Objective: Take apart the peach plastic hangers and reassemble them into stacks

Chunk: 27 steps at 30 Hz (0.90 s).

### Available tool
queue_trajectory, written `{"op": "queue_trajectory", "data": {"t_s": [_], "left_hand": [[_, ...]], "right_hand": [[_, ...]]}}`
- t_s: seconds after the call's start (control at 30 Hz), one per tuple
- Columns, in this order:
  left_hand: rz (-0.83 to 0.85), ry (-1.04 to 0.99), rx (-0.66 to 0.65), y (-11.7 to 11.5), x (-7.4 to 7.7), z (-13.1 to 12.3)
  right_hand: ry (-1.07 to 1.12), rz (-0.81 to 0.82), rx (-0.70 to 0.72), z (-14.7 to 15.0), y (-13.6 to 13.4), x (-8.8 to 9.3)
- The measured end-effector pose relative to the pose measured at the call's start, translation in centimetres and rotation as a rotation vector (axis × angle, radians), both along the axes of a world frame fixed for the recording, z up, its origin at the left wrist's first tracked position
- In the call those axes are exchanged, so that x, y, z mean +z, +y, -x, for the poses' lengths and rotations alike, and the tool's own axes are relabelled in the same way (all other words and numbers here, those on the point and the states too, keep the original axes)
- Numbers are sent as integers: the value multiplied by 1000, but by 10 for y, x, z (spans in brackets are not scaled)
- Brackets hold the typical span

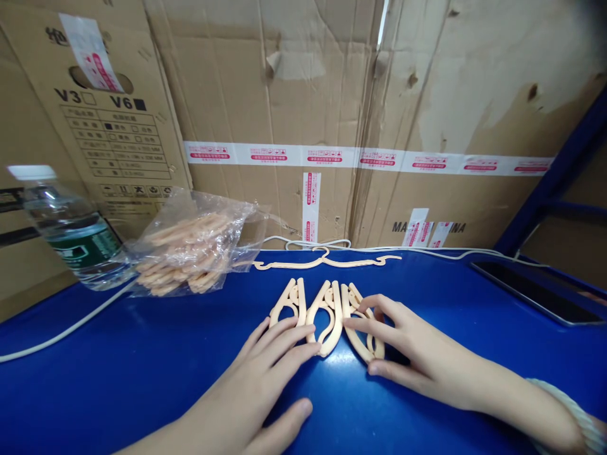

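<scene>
Three beige folded travel hangers lie side by side on the blue table. My left hand (270, 366) rests flat with fingers spread, its fingertips on the left hanger (300, 303) and the middle hanger (337, 309). The thumb of that hand stands apart over the table. My right hand (408, 347) has its fingers and thumb about the right hanger (349, 316), thumb at the lower end and fingertips on its upper part. Behind the row, an unfolded hanger (294, 264) stretches across the table with its hook toward the cardboard.
A clear plastic bag (190, 246) of several beige hangers lies at the left, next to a water bottle (80, 240). A phone (535, 292) lies at the right. A white cable (455, 255) runs along the back, before tall cardboard (265, 101). The blue tabletop (156, 354) extends beneath.
</scene>
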<state>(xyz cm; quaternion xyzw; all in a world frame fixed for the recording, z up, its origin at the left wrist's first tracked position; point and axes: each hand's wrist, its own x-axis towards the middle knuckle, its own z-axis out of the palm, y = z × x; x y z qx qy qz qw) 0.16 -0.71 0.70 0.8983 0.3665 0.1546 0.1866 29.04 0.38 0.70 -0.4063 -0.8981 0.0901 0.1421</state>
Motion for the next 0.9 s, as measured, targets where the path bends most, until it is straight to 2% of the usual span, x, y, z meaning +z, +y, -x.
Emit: {"op": "queue_trajectory", "data": {"t_s": [0.2, 0.33, 0.53, 0.9], "left_hand": [[-117, -81, 30, -3, -9, 0], [-166, -58, 36, -4, -11, -1], [-172, -12, 44, -4, -9, 0], [-150, -51, 58, -3, -11, -1]], "right_hand": [[-57, -64, -19, 2, 1, -5], [-49, -73, -41, 5, 0, -5], [-2, -39, -32, 6, 0, -3], [27, -60, -34, 5, -1, -3]]}}
